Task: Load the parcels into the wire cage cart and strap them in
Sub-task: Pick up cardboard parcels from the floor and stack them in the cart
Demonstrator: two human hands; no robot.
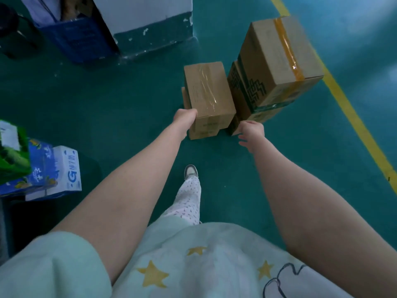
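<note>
A small brown parcel (207,91) sealed with clear tape stands on the green floor, stacked on another box beneath it. My left hand (184,118) grips its near left corner, fingers hidden behind the side. To its right stands a taller stack, topped by a brown parcel (277,63) with yellow tape and green print. My right hand (251,133) hangs beside the small parcel's near right corner, fingers spread and holding nothing. No wire cage cart is in view.
Blue-and-white printed cartons (53,171) and a green one (12,153) sit at the left. A white-and-green pillar base (150,29) and a blue crate (75,39) stand at the back. A yellow floor line (352,117) runs down the right. My foot (190,171) is below the parcels.
</note>
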